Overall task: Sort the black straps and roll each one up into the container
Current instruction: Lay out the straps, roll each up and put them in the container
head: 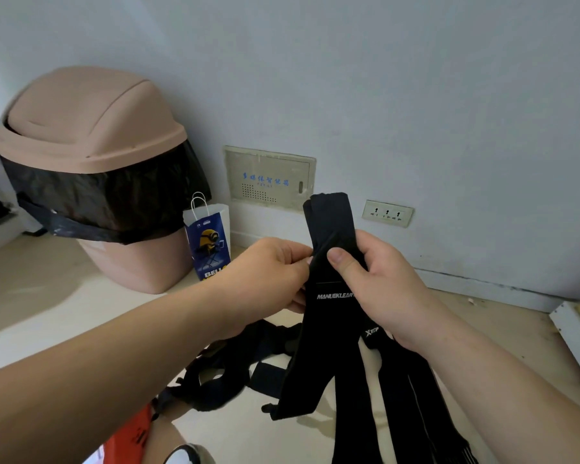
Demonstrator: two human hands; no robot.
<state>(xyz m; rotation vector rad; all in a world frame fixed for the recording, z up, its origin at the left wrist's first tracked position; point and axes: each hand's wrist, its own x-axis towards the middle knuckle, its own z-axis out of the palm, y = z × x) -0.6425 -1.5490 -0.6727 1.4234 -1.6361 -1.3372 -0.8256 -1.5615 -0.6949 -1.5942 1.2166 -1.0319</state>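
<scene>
We hold both hands up before the wall, forearms reaching in from below. Our left hand [268, 272] pinches the edge of a black strap [332, 296], and our right hand [379, 283] grips it with the thumb pressed on its front. The strap stands folded above our fingers and hangs down in long bands, white lettering showing. More black straps [235, 363] lie tangled on the floor [47, 296] beneath.
</scene>
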